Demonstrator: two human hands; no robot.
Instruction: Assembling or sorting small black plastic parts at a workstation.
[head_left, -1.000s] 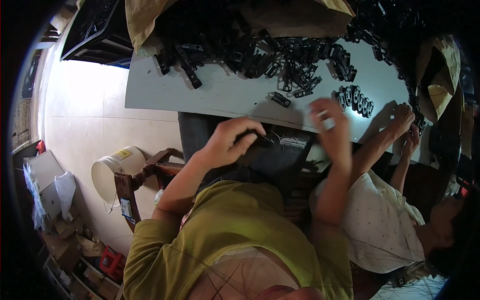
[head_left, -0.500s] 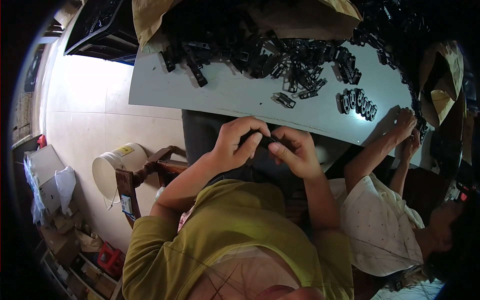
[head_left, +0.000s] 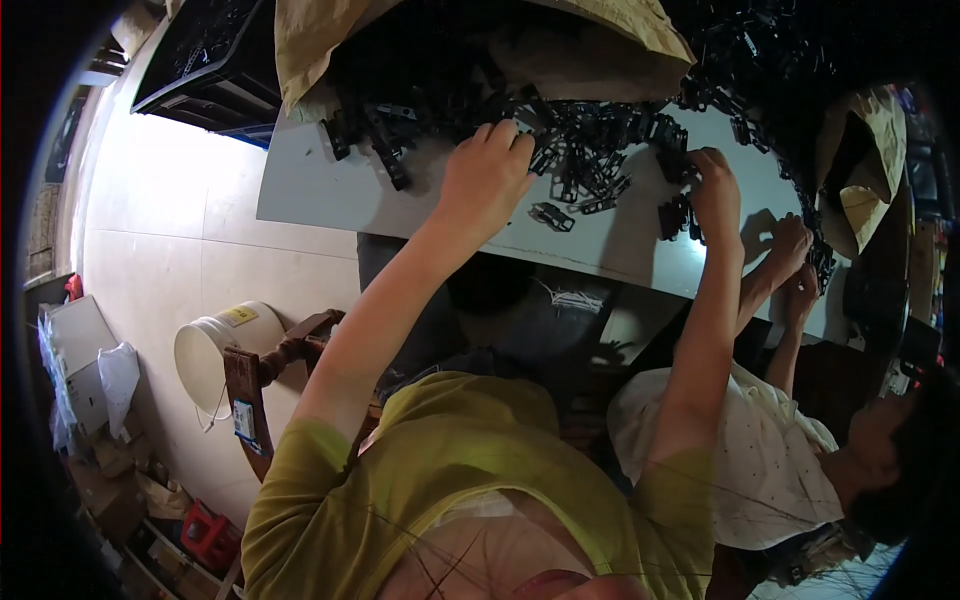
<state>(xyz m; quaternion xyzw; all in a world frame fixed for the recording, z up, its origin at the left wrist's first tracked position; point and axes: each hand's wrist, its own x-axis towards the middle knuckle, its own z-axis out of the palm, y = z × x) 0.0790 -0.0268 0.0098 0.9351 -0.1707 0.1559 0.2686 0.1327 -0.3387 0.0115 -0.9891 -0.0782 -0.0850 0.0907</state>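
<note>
Left hand [head_left: 490,178] is now at the far heap of black parts [head_left: 588,165], right hand [head_left: 715,190] at the right-hand row [head_left: 674,219], no longer together; both grips partly curled, contents hidden.

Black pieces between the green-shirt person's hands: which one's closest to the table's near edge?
The lone black piece just below the heap, right of the left hand; the others lie farther back.

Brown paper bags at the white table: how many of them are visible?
2. The larger brown paper bag lies open at the top, beyond the person's left hand; the smaller brown paper bag is at right, near the co-worker's hands. Others may hide in darkness.
</note>
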